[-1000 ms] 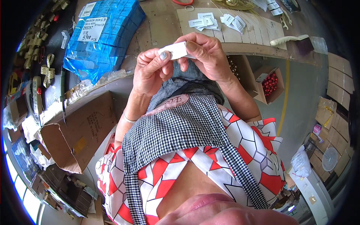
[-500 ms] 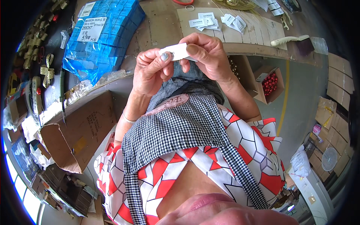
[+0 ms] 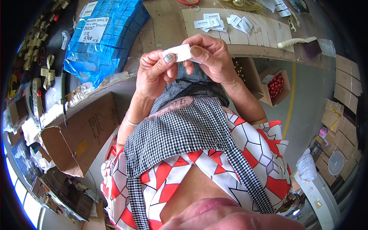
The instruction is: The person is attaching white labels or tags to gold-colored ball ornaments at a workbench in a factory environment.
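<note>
Between my two hands, just in front of the table edge, is a small white label (image 3: 181, 52), possibly more than one layered together. My left hand (image 3: 153, 73) pinches its left end between thumb and fingers. At its right end, my right hand (image 3: 216, 57) grips it with the thumb on top and the fingers curled behind. The fingers hide part of it. Beyond my hands, two small piles of printed white labels (image 3: 209, 23) lie on a pale cardboard sheet (image 3: 245, 38) on the table.
A blue plastic bag (image 3: 105, 38) of small packed pieces sits left on the table. At the right lies a white-handled brush (image 3: 297, 41). Below the edge stand an open carton (image 3: 80, 140) and a box of red berries (image 3: 276, 86). Gold glitter bows (image 3: 48, 73) lie far left.
The white label tilts slightly, its right end a touch higher. Both hands keep their grip in nearly the same place.
</note>
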Tool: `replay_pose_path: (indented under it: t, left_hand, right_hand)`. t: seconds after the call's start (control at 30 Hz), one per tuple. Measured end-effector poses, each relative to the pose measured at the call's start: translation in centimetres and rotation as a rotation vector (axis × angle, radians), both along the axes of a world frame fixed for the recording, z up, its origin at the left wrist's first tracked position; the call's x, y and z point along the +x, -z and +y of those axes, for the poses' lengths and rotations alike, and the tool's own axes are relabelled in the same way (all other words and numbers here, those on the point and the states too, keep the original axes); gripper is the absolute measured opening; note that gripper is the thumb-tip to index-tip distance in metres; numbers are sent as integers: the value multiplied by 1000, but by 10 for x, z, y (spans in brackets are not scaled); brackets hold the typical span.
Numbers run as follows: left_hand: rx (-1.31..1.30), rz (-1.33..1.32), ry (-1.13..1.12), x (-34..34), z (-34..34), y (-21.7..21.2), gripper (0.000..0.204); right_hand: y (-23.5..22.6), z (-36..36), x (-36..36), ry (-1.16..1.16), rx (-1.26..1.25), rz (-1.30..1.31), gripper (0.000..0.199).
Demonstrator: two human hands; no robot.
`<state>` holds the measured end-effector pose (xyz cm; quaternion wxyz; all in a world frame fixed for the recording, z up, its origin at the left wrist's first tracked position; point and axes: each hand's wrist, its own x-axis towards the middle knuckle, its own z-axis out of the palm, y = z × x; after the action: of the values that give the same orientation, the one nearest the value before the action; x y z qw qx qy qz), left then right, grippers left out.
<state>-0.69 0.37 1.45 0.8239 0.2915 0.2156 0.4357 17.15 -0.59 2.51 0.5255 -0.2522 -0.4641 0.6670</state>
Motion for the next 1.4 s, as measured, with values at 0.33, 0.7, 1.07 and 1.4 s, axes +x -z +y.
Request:
replay_pose_path:
  t: [0.33, 0.7, 1.07, 1.4]
  left_hand:
    - [20, 6, 0, -2, 1, 1, 17]
    - [49, 31, 55, -1, 2, 13, 19]
    - [68, 35, 37, 1, 0, 8, 21]
    - [63, 24, 13, 3, 0, 9, 20]
  right_hand:
    - [-4, 0, -3, 39, -39, 65, 21]
    - [-3, -3, -5, 54, -53, 47, 20]
    - [0, -6, -2, 56, -81, -2, 21]
    - [-2, -4, -4, 77, -37, 49, 22]
